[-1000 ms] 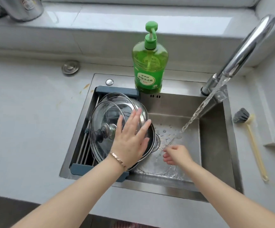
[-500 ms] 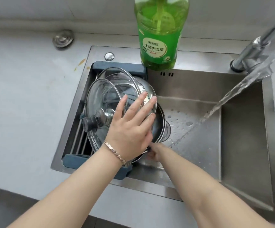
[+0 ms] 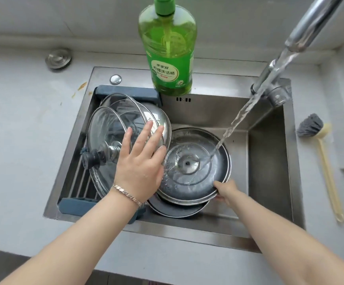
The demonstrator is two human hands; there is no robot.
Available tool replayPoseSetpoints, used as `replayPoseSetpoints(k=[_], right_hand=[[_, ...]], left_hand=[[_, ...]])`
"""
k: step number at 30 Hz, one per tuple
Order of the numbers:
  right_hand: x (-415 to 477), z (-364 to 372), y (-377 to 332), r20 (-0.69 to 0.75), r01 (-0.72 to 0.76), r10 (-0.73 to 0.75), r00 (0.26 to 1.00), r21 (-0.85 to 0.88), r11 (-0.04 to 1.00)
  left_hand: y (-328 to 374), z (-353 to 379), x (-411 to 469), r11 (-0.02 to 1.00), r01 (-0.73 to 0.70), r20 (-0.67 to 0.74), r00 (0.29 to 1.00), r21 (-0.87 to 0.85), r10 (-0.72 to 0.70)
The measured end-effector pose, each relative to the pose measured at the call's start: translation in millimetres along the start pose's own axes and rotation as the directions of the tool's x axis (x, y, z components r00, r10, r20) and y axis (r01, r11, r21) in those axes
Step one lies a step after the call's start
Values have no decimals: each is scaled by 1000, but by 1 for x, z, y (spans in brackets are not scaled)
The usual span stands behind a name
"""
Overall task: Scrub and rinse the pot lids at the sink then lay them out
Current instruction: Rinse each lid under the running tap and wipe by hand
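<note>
Matte grey counter (image 3: 23, 140) frames the brushed steel sink (image 3: 269, 161). My left hand (image 3: 140, 171) lies flat, fingers straight and spread, against the glass lids (image 3: 105, 128), steel-rimmed domes standing on edge in the wire rack (image 3: 76, 184) left of my palm. My right hand (image 3: 225, 191) grips the near rim of a round lid (image 3: 191, 161) lying underside up. Water (image 3: 241, 114) strikes it just past my fingers. Another lid (image 3: 177, 210) lies beneath it.
</note>
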State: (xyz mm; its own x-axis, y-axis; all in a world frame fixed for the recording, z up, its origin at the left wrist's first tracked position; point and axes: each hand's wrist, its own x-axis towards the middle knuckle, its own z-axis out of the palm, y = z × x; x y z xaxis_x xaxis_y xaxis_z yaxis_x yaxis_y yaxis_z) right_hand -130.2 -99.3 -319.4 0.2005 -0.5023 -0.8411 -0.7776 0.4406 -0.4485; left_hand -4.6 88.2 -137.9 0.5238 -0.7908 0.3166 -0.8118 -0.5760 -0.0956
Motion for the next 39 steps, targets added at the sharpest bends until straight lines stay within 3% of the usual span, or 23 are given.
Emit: replayPoseSetpoints(k=[3,10,15,20,22,24,25,27,28,29,31,32,34,37,39], right_hand=[[-5,-41,-2,-65,11,-10,998,21,1000],[-33,-71,-11,-265,54,-94,959,-157,986],[-66,-78,-29,-242,171,-147,959,85,982],[-113,-104,-55,-192,227,-195,962,158,961],[-137,-118,-66,-180,253,-221,958,182,950],[-158,-135,-78,-171,259,-225,959,208,943],[-169,-143,-84,-163,264,-230,959,231,937],[-191,-158,-94,-141,293,-264,954,270,917],[-200,-165,-97,-135,312,-285,949,270,911],[-208,-173,-97,-136,328,-302,943,264,907],[-222,-185,-96,-126,344,-321,939,264,901],[-226,-191,-95,-123,348,-326,937,269,898],[-225,-196,-86,-110,335,-316,942,295,895],[-219,-191,-71,-93,336,-323,942,228,914],[-207,-184,-63,-129,334,-343,930,-91,938]], left_hand=[[4,0,0,1000,21,17,1000,-14,-21],[13,-8,-3,999,47,93,995,-4,-46],[18,-24,-4,993,71,169,984,-92,-54],[27,-44,-2,914,78,238,971,-399,21],[37,-58,1,829,235,364,930,-507,-41],[48,-66,6,726,442,535,836,-526,-122],[53,-66,10,670,563,642,749,-485,-165],[64,-64,21,528,788,824,505,-318,-256],[67,-63,27,390,890,886,361,-235,-290],[70,-62,33,169,971,938,209,-167,-278],[73,-65,40,-276,960,993,9,-41,-117],[75,-65,43,-407,913,997,-24,-9,-76],[75,-60,47,-529,848,994,-25,-34,-105],[76,-63,53,-592,791,969,3,-153,-246],[76,-59,52,-554,799,944,53,-235,-324]])
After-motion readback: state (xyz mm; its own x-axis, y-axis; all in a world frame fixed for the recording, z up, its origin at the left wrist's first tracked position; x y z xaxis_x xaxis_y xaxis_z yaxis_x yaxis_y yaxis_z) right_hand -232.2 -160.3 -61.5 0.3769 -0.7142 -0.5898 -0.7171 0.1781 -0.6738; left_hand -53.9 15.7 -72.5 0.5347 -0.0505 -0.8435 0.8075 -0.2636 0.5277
